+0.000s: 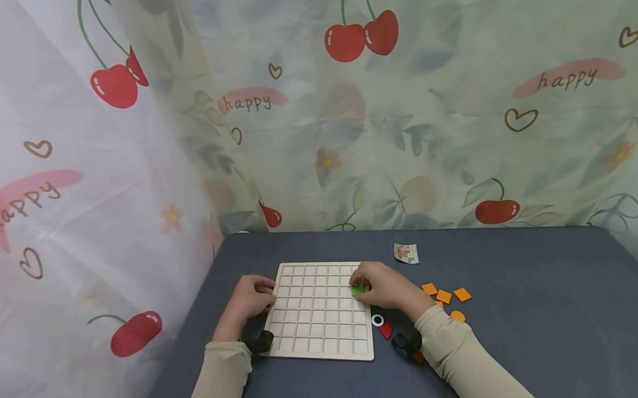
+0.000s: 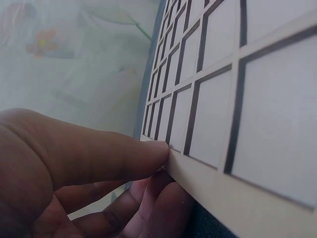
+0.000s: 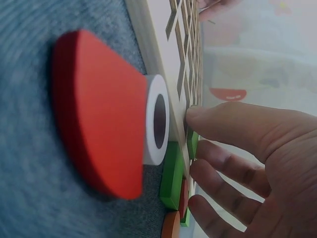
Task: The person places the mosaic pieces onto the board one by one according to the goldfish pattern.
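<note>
A pale wooden board (image 1: pixel 315 329) with a grid of square recesses lies on the dark cloth. My left hand (image 1: pixel 253 296) grips its left edge, thumb (image 2: pixel 133 156) at the rim and the other fingers curled beside and below. Over the rightmost column, my right hand (image 1: pixel 387 285) pinches a green tile (image 1: pixel 357 290) between thumb and fingers. In the right wrist view that green tile (image 3: pixel 192 145) is low at the grid, partly hidden by the thumb. Just off the board's right edge lie a red rounded piece (image 1: pixel 386 330) and a white disc with a dark centre (image 1: pixel 378 320).
Several orange square tiles (image 1: pixel 462 295) and an orange round piece (image 1: pixel 457 316) are scattered right of the board, near my right forearm. Another green block (image 3: pixel 171 176) lies beside the board's edge. A small printed picture card (image 1: pixel 406 253) lies farther back. A patterned curtain (image 1: pixel 299 162) stands behind the table.
</note>
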Motion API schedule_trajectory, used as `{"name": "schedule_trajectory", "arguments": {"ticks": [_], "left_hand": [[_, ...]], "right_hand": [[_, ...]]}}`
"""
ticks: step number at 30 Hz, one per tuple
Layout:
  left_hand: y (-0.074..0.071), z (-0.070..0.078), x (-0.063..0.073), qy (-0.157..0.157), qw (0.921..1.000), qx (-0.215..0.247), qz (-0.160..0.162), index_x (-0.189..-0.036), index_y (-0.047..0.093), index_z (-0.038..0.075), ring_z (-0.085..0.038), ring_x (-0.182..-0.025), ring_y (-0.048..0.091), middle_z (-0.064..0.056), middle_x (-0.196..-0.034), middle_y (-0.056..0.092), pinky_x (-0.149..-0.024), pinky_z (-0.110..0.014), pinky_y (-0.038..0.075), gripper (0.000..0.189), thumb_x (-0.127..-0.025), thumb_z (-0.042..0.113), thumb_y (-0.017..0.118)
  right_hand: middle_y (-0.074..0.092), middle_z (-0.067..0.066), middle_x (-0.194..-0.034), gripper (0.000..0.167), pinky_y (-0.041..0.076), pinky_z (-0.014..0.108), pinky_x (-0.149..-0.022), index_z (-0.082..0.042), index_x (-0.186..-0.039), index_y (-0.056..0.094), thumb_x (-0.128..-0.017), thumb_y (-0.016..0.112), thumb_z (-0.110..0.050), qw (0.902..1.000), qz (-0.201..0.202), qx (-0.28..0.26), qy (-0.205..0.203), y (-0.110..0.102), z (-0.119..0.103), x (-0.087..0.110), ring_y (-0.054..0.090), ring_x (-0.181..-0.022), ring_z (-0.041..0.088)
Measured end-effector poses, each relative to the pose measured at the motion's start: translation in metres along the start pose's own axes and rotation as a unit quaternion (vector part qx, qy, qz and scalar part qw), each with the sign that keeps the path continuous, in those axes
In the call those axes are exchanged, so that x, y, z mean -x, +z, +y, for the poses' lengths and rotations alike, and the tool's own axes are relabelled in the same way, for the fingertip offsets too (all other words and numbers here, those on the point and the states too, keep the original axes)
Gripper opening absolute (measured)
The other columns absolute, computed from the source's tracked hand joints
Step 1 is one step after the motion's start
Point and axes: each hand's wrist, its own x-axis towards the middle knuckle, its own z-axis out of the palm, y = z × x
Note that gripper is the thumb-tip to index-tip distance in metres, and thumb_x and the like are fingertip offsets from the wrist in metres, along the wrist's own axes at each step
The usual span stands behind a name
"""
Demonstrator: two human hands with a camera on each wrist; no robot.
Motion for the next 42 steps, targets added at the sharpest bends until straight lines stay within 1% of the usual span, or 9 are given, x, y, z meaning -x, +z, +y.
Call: {"name": "schedule_trajectory", "arguments": {"ticks": [6, 12, 17, 19, 22, 26, 29, 35, 42], "left_hand": [[0.000, 0.000, 0.000, 0.000, 1.0000, -0.001, 0.000, -0.118, 0.074, -0.004, -0.023, -0.081, 0.068, -0.016, -0.100, 0.069, -0.067, -0.037, 0.062, 0.029, -0.089, -0.004, 0.074], [0.000, -0.001, -0.001, 0.003, 1.0000, -0.001, 0.001, -0.117, 0.073, -0.004, -0.022, -0.080, 0.067, -0.015, -0.099, 0.069, -0.066, -0.035, 0.061, 0.029, -0.089, -0.004, 0.074], [0.000, -0.001, -0.001, 0.006, 1.0000, 0.001, 0.000, -0.117, 0.073, -0.005, -0.021, -0.079, 0.067, -0.015, -0.098, 0.069, -0.065, -0.035, 0.061, 0.028, -0.089, -0.005, 0.074], [0.000, 0.000, -0.001, 0.006, 1.0000, 0.003, -0.001, -0.117, 0.073, -0.005, -0.022, -0.079, 0.068, -0.016, -0.098, 0.069, -0.066, -0.035, 0.062, 0.029, -0.089, -0.005, 0.074], [-0.001, 0.000, 0.000, 0.007, 1.0000, 0.005, -0.002, -0.118, 0.073, -0.005, -0.022, -0.080, 0.068, -0.016, -0.099, 0.070, -0.066, -0.035, 0.061, 0.029, -0.089, -0.004, 0.074], [-0.001, 0.001, 0.001, 0.008, 0.9999, 0.005, -0.003, -0.119, 0.073, -0.005, -0.022, -0.080, 0.068, -0.016, -0.099, 0.069, -0.065, -0.035, 0.061, 0.030, -0.089, -0.004, 0.074], [-0.001, 0.002, 0.002, 0.009, 1.0000, 0.003, -0.001, -0.119, 0.073, -0.006, -0.022, -0.079, 0.067, -0.016, -0.099, 0.069, -0.065, -0.035, 0.061, 0.029, -0.089, -0.005, 0.074], [0.000, 0.004, 0.002, 0.008, 1.0000, -0.003, 0.004, -0.118, 0.073, -0.006, -0.022, -0.079, 0.067, -0.017, -0.099, 0.069, -0.065, -0.035, 0.061, 0.029, -0.089, -0.006, 0.074], [0.000, 0.005, 0.004, 0.003, 1.0000, -0.002, 0.000, -0.120, 0.073, -0.006, -0.022, -0.080, 0.068, -0.017, -0.100, 0.070, -0.066, -0.035, 0.061, 0.029, -0.090, -0.004, 0.074]], "right_hand": [[0.070, 0.004, -0.108, 0.019, 0.056, 0.033, -0.083, -0.009, -0.112, 0.079, -0.093, 0.078, -0.011, 1.0000, -0.002, -0.001, 0.002, -0.001, -0.001, 0.000, 0.063, -0.092, 0.016], [0.069, 0.004, -0.106, 0.019, 0.055, 0.030, -0.079, -0.007, -0.111, 0.080, -0.093, 0.079, -0.011, 1.0000, -0.005, 0.004, -0.005, -0.001, -0.001, 0.001, 0.063, -0.089, 0.017], [0.068, 0.003, -0.107, 0.019, 0.055, 0.029, -0.081, -0.008, -0.113, 0.080, -0.094, 0.079, -0.012, 1.0000, -0.008, 0.001, -0.004, -0.001, 0.001, 0.001, 0.063, -0.090, 0.017], [0.068, 0.004, -0.107, 0.020, 0.055, 0.030, -0.079, -0.008, -0.113, 0.079, -0.094, 0.078, -0.012, 1.0000, -0.008, -0.004, -0.002, -0.002, 0.001, 0.002, 0.062, -0.090, 0.018], [0.068, 0.004, -0.106, 0.020, 0.052, 0.028, -0.077, -0.009, -0.114, 0.079, -0.094, 0.078, -0.012, 0.9999, -0.005, -0.011, 0.006, -0.004, 0.001, 0.006, 0.061, -0.088, 0.019], [0.068, 0.004, -0.103, 0.020, 0.052, 0.027, -0.077, -0.008, -0.113, 0.079, -0.093, 0.077, -0.010, 0.9999, 0.003, -0.013, 0.001, -0.008, 0.003, 0.013, 0.060, -0.086, 0.017], [0.068, 0.006, -0.101, 0.020, 0.054, 0.029, -0.078, -0.007, -0.113, 0.078, -0.093, 0.077, -0.010, 0.9999, 0.005, -0.013, -0.008, -0.011, 0.006, 0.020, 0.061, -0.087, 0.017], [0.071, 0.005, -0.107, 0.020, 0.058, 0.033, -0.084, -0.008, -0.113, 0.078, -0.095, 0.079, -0.013, 0.9997, -0.002, -0.023, 0.002, -0.014, 0.009, 0.033, 0.066, -0.094, 0.018], [0.071, 0.004, -0.110, 0.020, 0.057, 0.032, -0.083, -0.008, -0.112, 0.077, -0.094, 0.080, -0.014, 0.9998, -0.003, -0.021, 0.003, -0.014, 0.009, 0.041, 0.066, -0.093, 0.017]]}}
